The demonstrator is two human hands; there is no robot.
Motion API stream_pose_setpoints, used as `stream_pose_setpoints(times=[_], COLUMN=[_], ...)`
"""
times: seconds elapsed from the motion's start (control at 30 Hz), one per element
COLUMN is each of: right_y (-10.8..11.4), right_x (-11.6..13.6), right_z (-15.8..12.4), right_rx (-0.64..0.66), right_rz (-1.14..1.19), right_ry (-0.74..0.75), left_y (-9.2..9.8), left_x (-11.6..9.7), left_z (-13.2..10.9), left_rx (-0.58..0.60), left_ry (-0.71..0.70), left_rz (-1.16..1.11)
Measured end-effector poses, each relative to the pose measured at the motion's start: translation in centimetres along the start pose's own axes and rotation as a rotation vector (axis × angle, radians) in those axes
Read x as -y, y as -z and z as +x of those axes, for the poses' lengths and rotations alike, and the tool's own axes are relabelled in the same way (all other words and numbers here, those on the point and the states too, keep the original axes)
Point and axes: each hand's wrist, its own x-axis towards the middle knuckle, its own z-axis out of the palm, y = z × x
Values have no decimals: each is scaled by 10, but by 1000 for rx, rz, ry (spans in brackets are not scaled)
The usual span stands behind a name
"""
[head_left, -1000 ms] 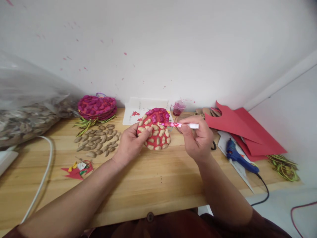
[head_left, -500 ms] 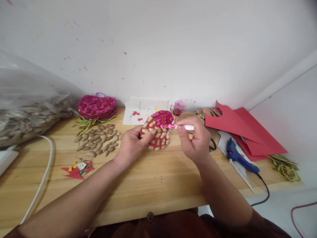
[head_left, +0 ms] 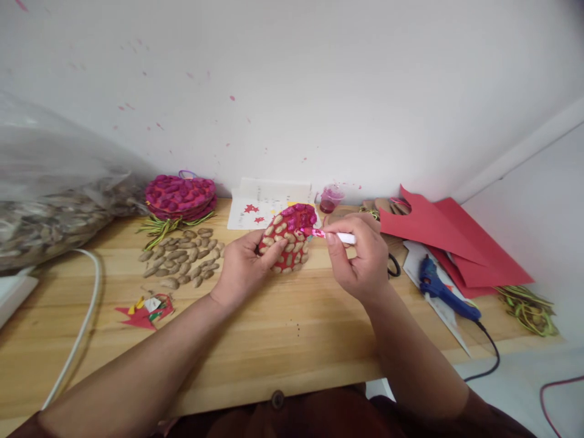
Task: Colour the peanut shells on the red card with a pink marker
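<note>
Both hands are up and busy over the middle of the wooden worktop (head_left: 283, 328), closer to its back edge. My left hand (head_left: 241, 267) pinches the red disc (head_left: 286, 242) by its left rim, thumb across the front and fingers curled behind, holding it tilted off the wood. Peanut shells cover its face: the top rows are magenta, the lower ones are bare tan. My right hand (head_left: 360, 261) is closed round a white-handled brush (head_left: 332, 235), gripped between thumb and fingertips, its pink-stained tip against the disc's upper right edge.

Left of my left hand lies a scatter of loose peanut shells (head_left: 182, 258). Behind them, at the back edge, sits a stack of painted discs (head_left: 179, 196). A small paint cup (head_left: 329, 198) stands by the wall just behind the disc, beside a white sheet with red stars (head_left: 255, 207). Over to the right are red paper sheets (head_left: 438, 234), with a blue glue gun (head_left: 442, 289) in front of them near the right edge. A clear bag of shells (head_left: 55, 201) fills the far left corner.
</note>
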Motion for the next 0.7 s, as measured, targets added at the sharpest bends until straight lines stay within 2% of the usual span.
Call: stream_pose_setpoints(times=[0.2,0.3,0.37,0.53,0.63,0.7], right_y=[3,4,3,-1,2,4], right_x=[1,-2,-8,-37,-61,-76], right_z=[1,2,1,1,14,27], right_rx=[46,-13,-89,-253,-299,-259], right_rz=[23,12,38,155,50,-68], right_ry=[5,-25,-100,-411,-506,-501], left_y=[0,0,-2,-7,-9,-9], left_x=[4,5,8,18,19,16], left_z=[1,5,7,10,11,10], left_rx=[10,14,15,-1,9,1], left_ry=[20,109,203,356,399,426], left_rz=[-14,-117,-253,-565,-611,-642])
